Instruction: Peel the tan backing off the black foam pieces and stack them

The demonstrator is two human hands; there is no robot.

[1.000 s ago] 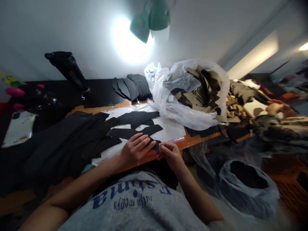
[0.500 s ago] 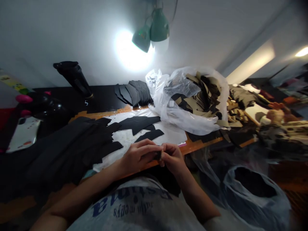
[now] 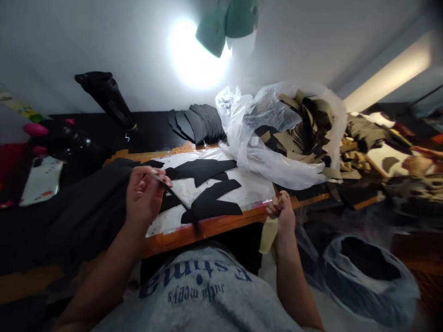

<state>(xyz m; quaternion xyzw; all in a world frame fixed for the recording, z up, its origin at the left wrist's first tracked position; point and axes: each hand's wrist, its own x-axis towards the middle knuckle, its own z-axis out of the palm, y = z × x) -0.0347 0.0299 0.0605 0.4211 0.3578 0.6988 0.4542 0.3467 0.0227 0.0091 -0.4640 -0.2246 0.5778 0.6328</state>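
Note:
My left hand (image 3: 143, 194) is raised over the table's front edge, pinching a narrow black strip (image 3: 175, 198) that slants down to the right. My right hand (image 3: 282, 213) is closed at the orange wooden table edge (image 3: 207, 230), and a tan paper-like strip (image 3: 268, 235) hangs from it. Black cut pieces (image 3: 211, 206) lie on a white plastic sheet (image 3: 185, 189) between my hands. Neither hand touches them. A dark pile of black sheet material (image 3: 83, 216) lies just left of my left hand.
A clear plastic bag (image 3: 238, 143) full of tan and black offcuts sits beyond the white sheet, beside a stack of black shaped pieces (image 3: 197, 124). A blurred co-worker's hand (image 3: 417, 165) is at the far right. A grey plastic bag (image 3: 367, 281) stands below right.
My hands have parted from pinching a small black piece together. The left moved up and left with the black strip; the right moved right, now holding a tan strip. A black piece on the sheet has shifted.

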